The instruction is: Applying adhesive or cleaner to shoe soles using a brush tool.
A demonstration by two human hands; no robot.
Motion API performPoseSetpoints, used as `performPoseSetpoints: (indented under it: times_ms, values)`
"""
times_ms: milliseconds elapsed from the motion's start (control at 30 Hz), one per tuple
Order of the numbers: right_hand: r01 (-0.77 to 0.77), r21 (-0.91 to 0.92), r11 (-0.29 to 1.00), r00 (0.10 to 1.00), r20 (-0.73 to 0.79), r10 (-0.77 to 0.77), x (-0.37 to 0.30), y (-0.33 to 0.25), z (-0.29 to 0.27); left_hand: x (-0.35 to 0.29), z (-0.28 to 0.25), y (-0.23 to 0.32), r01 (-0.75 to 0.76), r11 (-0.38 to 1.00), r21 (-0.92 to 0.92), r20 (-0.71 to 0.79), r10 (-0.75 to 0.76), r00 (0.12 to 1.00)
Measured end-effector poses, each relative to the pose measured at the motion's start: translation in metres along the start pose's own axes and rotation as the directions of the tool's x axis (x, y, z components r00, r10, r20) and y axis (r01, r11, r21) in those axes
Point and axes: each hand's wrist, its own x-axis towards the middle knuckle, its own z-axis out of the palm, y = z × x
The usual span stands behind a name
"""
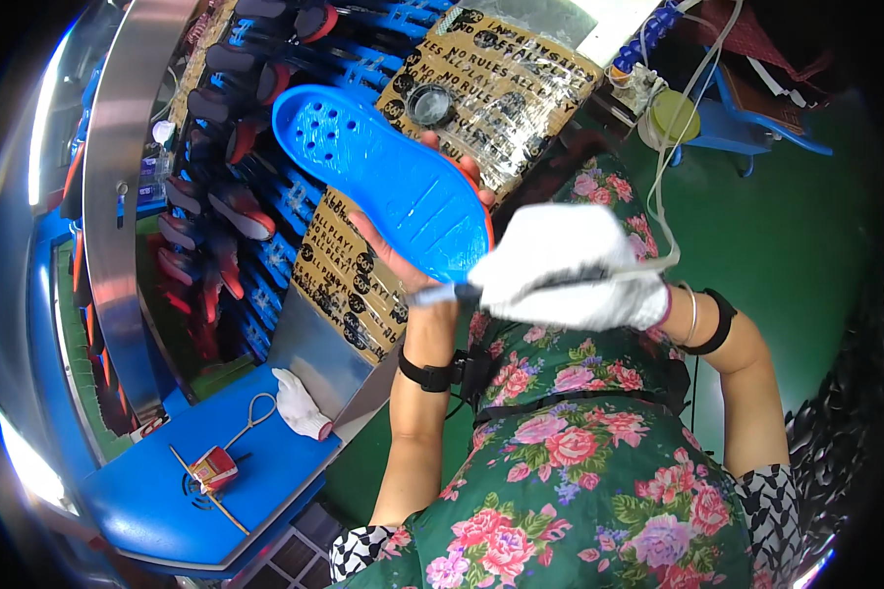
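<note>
My bare left hand [393, 257] is closed round a blue shoe sole [393, 187] from beneath, thumb on the near edge and fingertips showing along the far edge. The sole's face is up, glossy and wet-looking, with small holes at the toe end and grooves at the heel. In a white glove, my right hand [560, 265] is beside the heel, closed on a slim tool with a dark shaft [467, 293]. Its pale tip is smeared by motion, so its kind is unclear. A thin clear hose [658, 221] runs up from this hand.
Beyond the sole, a table covered in printed brown tape [521, 59] bears a small dark-rimmed dish [430, 105]. Left, a rack or conveyor carries several dark and red shoe parts [241, 211]. A white glove [300, 404] and a small red box [213, 469] lie on a blue surface.
</note>
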Motion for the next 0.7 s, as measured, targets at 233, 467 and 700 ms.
performPoseSetpoints:
  times_ms: [233, 467, 700]
  values:
    - [0.169, -0.134, 0.976, 0.984, 0.085, -0.158, -0.007, 0.000, 0.004, -0.004, 0.000, 0.011, 0.109, 0.994, 0.021, -0.046, -0.108, 0.993]
    - [0.249, -0.247, 0.936, 0.968, 0.089, -0.234, -0.009, 0.012, 0.000, 0.000, 0.000, 0.018, 0.213, 0.975, 0.059, 0.025, -0.214, 0.976]
    - [-0.072, 0.076, 0.995, 0.997, 0.044, 0.069, -0.006, -0.002, 0.002, -0.002, -0.003, 0.029, 0.354, 0.929, 0.110, 0.090, -0.364, 0.927]
